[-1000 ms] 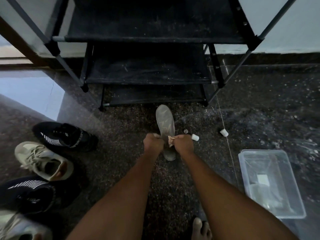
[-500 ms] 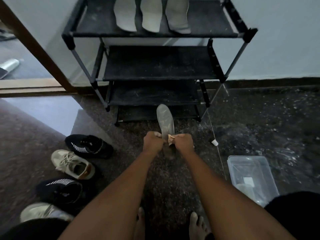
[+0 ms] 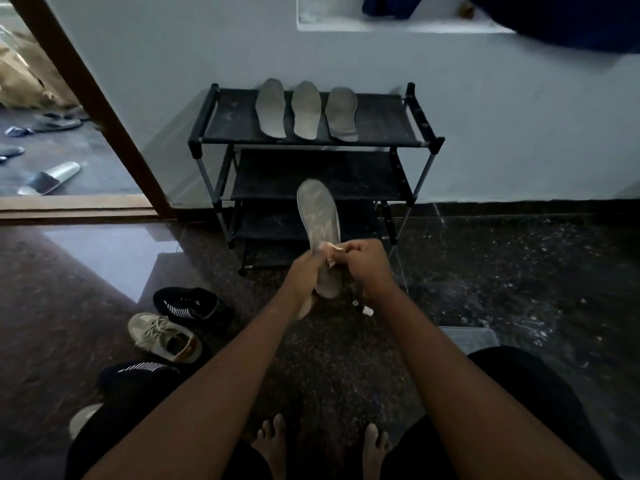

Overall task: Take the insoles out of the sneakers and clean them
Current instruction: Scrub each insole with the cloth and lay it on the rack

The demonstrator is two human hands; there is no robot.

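Observation:
I hold a grey insole (image 3: pixel 318 216) upright in front of the shoe rack, toe end up. My left hand (image 3: pixel 304 271) grips its lower part from the left. My right hand (image 3: pixel 363 261) is closed on a small pale cloth (image 3: pixel 331 251) pressed against the insole's middle. Three more grey insoles (image 3: pixel 306 110) lie side by side on the rack's top shelf (image 3: pixel 381 123). On the floor at my left sit a black sneaker (image 3: pixel 192 304), a beige sneaker (image 3: pixel 162 336) and another black sneaker (image 3: pixel 138 372).
The black rack (image 3: pixel 221 174) stands against a pale wall. A clear plastic tub (image 3: pixel 467 336) shows partly behind my right forearm. A small white cap (image 3: pixel 367 310) lies on the dark speckled floor. A doorway with sandals (image 3: pixel 48 178) is at far left. My bare feet (image 3: pixel 273 441) are below.
The camera has tilted up and pulled back, bringing the rack's top shelf with three insoles and the wall into view. My hands stay closed on the insole and cloth.

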